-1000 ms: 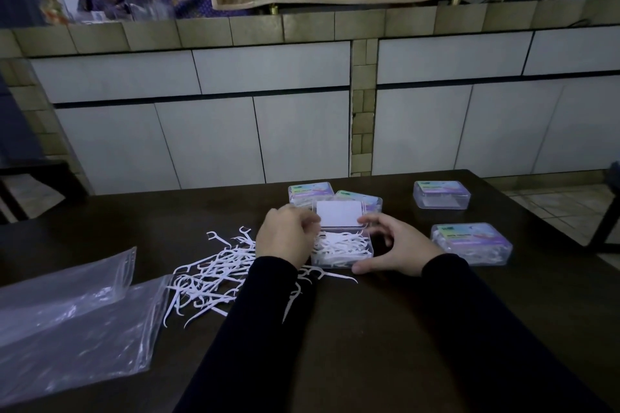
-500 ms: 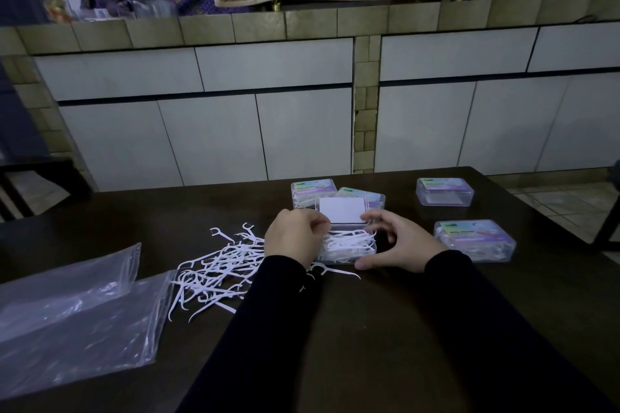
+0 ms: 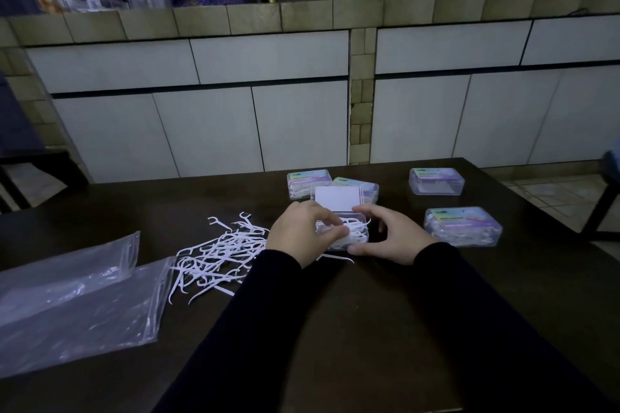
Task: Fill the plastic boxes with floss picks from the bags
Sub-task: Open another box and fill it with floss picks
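Observation:
An open clear plastic box full of white floss picks sits on the dark table, its lid standing up behind it. My left hand curls over the box's left side, its fingers in the picks. My right hand cups the box's right side, thumb along the front edge. A loose pile of floss picks lies just left of my left hand. Two empty clear zip bags lie flat at the far left.
Two closed boxes sit right behind the open one. Two more closed boxes stand to the right, one near and one far. White cabinet doors close off the far side of the table.
My left hand's fingers have moved further over the box and into the picks. The right hand stays cupped round the box's right side. The camera has tilted down a little.

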The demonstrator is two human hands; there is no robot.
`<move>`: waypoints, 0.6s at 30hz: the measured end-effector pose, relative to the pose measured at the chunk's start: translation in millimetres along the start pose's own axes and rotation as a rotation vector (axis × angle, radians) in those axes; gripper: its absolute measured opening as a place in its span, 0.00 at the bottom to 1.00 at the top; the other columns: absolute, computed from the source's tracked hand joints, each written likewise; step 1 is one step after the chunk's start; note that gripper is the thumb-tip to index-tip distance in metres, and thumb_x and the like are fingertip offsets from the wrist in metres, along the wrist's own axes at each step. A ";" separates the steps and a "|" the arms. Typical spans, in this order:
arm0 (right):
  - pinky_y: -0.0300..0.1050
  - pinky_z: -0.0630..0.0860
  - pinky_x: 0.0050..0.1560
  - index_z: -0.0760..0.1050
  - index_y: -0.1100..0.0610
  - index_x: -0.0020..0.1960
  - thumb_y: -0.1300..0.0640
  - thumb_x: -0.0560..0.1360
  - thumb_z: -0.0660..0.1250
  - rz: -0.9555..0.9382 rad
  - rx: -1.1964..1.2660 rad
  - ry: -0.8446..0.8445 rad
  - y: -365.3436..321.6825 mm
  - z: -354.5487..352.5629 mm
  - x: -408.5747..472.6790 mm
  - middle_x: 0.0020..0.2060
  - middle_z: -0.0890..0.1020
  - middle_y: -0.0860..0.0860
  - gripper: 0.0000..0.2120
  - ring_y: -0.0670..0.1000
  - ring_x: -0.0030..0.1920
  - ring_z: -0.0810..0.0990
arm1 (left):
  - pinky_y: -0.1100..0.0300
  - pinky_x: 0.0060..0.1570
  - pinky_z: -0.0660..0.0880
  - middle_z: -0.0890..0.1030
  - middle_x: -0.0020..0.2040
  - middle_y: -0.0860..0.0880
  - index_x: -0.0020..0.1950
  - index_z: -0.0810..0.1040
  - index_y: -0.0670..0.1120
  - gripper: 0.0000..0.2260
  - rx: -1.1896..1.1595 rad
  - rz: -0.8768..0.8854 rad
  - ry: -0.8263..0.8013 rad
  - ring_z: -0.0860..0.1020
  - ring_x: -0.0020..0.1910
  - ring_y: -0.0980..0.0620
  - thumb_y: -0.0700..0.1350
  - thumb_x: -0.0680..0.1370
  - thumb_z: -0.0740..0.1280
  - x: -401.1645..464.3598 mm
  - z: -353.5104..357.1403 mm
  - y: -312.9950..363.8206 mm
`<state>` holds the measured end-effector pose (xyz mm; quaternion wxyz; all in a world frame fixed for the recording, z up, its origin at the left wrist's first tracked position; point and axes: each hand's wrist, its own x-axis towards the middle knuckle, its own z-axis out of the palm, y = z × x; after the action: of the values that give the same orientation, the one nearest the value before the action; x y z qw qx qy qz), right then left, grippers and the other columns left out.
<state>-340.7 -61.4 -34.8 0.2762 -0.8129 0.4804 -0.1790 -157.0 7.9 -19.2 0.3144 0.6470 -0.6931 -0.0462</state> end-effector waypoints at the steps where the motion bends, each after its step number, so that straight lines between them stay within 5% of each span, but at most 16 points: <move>1: 0.56 0.71 0.65 0.62 0.38 0.72 0.35 0.62 0.75 0.009 0.001 0.003 -0.2 -0.1 -0.4 0.69 0.70 0.47 0.42 0.52 0.65 0.69 | 0.56 0.53 0.73 0.79 0.47 0.57 0.47 0.83 0.56 0.07 0.011 -0.010 0.005 0.73 0.52 0.57 0.57 0.74 0.69 0.7 1.5 1.4; 10: 0.57 0.67 0.68 0.64 0.40 0.72 0.34 0.60 0.74 0.005 0.045 -0.014 -0.9 -2.8 -3.7 0.70 0.70 0.46 0.43 0.51 0.67 0.68 | 0.57 0.59 0.70 0.78 0.61 0.57 0.60 0.80 0.55 0.11 0.106 0.136 -0.038 0.70 0.58 0.54 0.49 0.79 0.64 5.5 8.2 13.4; 18: 0.56 0.64 0.69 0.60 0.39 0.74 0.37 0.66 0.73 -0.004 -0.009 -0.022 -2.9 -2.1 -5.3 0.72 0.65 0.46 0.40 0.51 0.68 0.66 | 0.55 0.58 0.71 0.82 0.54 0.57 0.54 0.83 0.55 0.09 0.032 0.122 0.021 0.72 0.53 0.57 0.52 0.76 0.69 10.6 6.7 -3.1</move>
<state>-342.4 -56.1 -31.4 0.2777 -0.8170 0.4765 -0.1684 -157.3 -4.6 -22.0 0.3136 0.6088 -0.7286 -0.0090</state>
